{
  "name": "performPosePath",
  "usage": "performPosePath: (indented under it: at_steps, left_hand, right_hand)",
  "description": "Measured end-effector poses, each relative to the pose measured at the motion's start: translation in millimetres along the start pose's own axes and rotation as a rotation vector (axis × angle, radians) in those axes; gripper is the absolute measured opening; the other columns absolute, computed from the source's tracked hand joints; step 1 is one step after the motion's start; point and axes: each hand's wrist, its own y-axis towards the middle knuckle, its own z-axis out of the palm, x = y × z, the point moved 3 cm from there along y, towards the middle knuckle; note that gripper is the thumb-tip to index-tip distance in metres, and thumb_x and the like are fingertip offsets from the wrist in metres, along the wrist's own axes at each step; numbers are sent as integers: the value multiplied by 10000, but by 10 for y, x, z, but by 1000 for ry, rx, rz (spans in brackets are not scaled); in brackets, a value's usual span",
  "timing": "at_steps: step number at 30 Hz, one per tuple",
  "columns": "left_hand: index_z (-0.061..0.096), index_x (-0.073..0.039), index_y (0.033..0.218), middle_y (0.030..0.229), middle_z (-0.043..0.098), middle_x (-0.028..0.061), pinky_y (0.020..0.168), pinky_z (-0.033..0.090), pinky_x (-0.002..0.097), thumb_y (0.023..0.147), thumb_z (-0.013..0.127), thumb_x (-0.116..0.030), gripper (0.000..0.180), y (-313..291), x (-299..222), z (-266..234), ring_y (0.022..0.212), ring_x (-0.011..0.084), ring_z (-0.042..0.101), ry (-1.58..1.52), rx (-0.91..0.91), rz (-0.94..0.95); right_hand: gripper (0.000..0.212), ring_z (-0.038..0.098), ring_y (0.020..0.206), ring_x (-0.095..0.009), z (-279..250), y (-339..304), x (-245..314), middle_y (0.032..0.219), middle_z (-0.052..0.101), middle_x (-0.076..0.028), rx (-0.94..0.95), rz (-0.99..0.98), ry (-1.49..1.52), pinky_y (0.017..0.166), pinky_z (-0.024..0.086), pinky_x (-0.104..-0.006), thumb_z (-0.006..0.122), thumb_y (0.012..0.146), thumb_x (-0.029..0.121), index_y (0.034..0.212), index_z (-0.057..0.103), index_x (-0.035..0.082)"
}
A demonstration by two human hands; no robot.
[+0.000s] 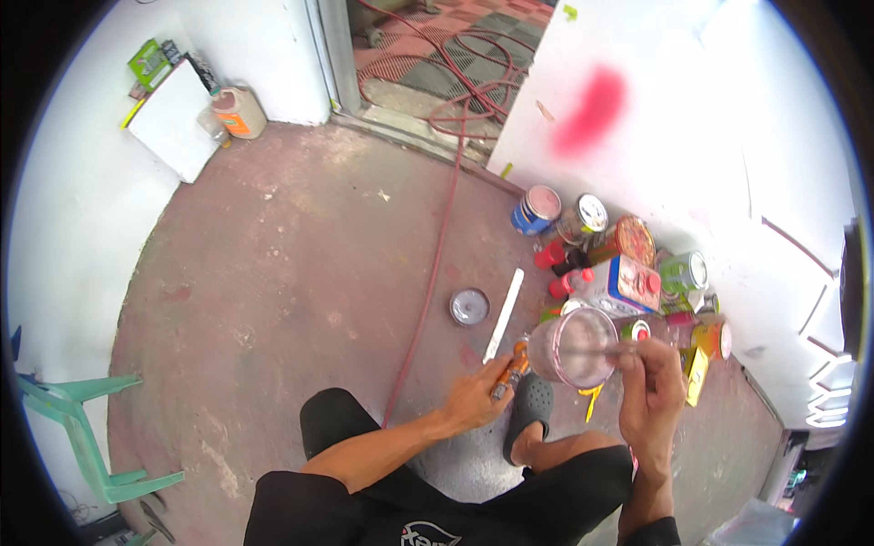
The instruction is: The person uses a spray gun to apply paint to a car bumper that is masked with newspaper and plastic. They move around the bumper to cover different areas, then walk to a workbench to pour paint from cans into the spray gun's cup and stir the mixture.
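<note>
My left hand (473, 396) is closed round an orange and silver spray gun (512, 371). A see-through cup (550, 357) with a pinkish stain inside sits against the gun, its mouth facing up. My right hand (651, 382) is closed at the cup's right rim, thumb and fingers pinching the end of a thin greyish stick (596, 350) that reaches across the mouth. The stick is blurred, and its far end is unclear. Below the cup a yellow strip (592, 403) shows on the floor.
Paint cans (537, 209), a rectangular tin (619, 287) and bottles crowd the floor at right. A round lid (470, 307) and a white strip (504, 314) lie ahead. A red hose (443, 227) runs from the doorway. A green plastic chair (86, 437) stands left.
</note>
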Motion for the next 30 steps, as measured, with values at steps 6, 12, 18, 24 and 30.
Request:
performPosePath:
  at_steps: [6, 12, 18, 24, 30]
  left_hand:
    - [535, -34, 1572, 1329, 715, 224, 850, 619, 511, 983, 718, -223, 645, -12, 63, 69, 1027, 464, 755, -5, -47, 87]
    - [505, -55, 1598, 1396, 702, 221, 924, 619, 508, 996, 707, -222, 657, 7, 45, 62, 1136, 446, 745, -12, 26, 22]
    - [487, -76, 1616, 1425, 685, 232, 938, 617, 511, 1001, 701, -233, 670, -25, 129, 88, 1156, 451, 739, -26, -1, 25]
    - [487, -92, 1622, 1439, 678, 214, 967, 610, 497, 1013, 691, -250, 662, -24, 129, 123, 1211, 426, 724, -23, -20, 26]
    - [541, -84, 1583, 1400, 695, 193, 981, 609, 443, 1023, 676, -189, 586, -21, 141, 114, 1206, 397, 733, -21, -114, 155]
  right_hand:
    - [116, 803, 943, -223, -62, 68, -41, 1039, 792, -152, -62, -30, -75, 821, 622, -332, 622, 1075, -36, 1187, 651, -33]
    - [113, 792, 892, -215, -134, 5, -36, 1032, 794, -158, -83, 12, -86, 795, 617, -329, 634, 1073, -22, 1184, 654, -31]
    - [108, 789, 897, -213, -29, 46, -6, 1034, 795, -158, -39, -53, -88, 800, 618, -331, 623, 1079, -22, 1180, 657, -36]
    - [137, 788, 921, -224, 6, 107, -32, 1028, 789, -165, -33, -157, -160, 811, 610, -344, 628, 1076, -18, 1200, 680, -41]
    - [115, 742, 998, -154, -126, 117, -135, 1098, 755, -119, -70, -65, -168, 882, 594, -297, 587, 1126, 17, 1224, 623, -33]
